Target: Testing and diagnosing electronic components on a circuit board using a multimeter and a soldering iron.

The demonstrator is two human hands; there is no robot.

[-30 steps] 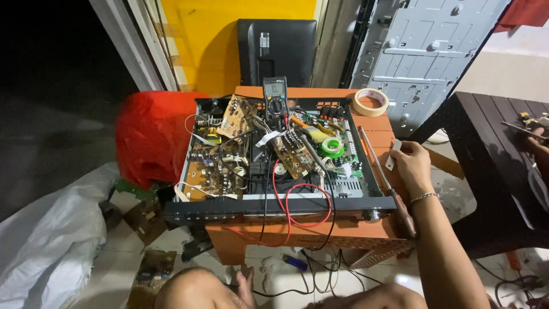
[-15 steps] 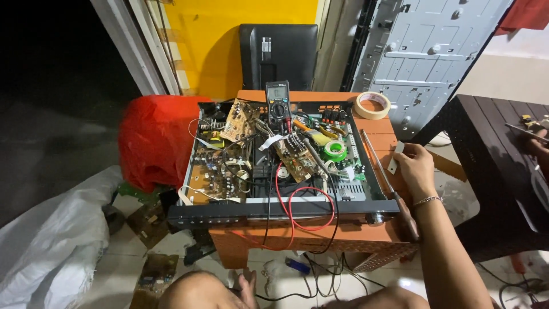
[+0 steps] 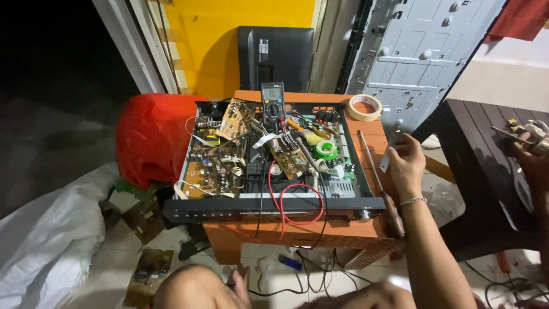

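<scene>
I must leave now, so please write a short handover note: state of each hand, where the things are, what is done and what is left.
Right hand rests at the orange table's right edge, fingers on a small grey piece, beside the long screwdriver.
Left hand is low by the knee, empty.
Open chassis lies on the table, boards exposed; multimeter stands on it, red lead looped over the front.
Done: cover off.
Left: cannot tell.
</scene>
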